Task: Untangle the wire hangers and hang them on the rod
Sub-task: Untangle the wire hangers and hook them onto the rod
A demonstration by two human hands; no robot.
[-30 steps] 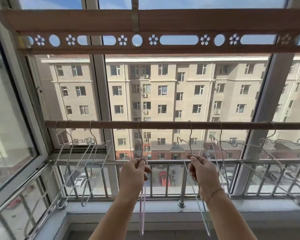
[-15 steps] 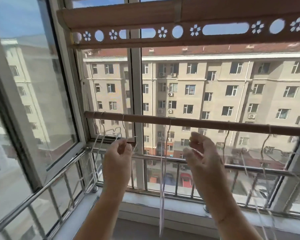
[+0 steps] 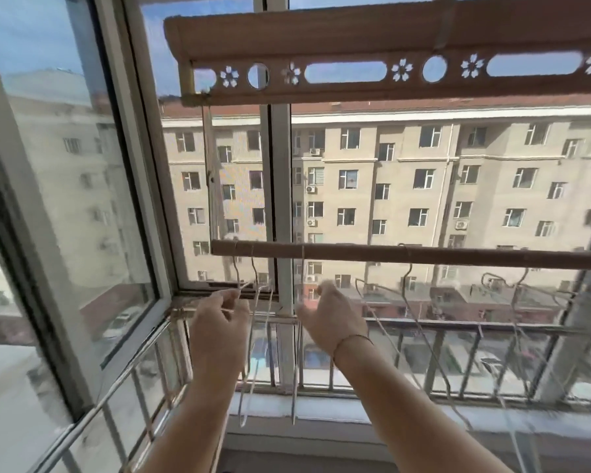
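Note:
A brown wooden rod [image 3: 458,256] runs across the window at chest height. Three thin wire hangers hook over its left end, two close together [image 3: 253,370] and one a little to the right [image 3: 297,370]. My left hand [image 3: 219,322] pinches the shoulder wire of the left pair just below the rod. My right hand [image 3: 335,319] is raised beside the third hanger, thumb spread, with nothing visibly in its fingers. More wire hangers [image 3: 406,285] hang further right, and some near the right edge [image 3: 512,288] look interlocked.
A wooden drying rack [image 3: 355,32] with flower cut-outs hangs overhead. A metal railing [image 3: 492,327] guards the window and its sill. At the left an open window sash [image 3: 65,199] swings inward. Apartment blocks stand outside.
The view has swung left toward the rod's end. Both hands moved left along the rod with it; my right hand's thumb has spread away from its fingers.

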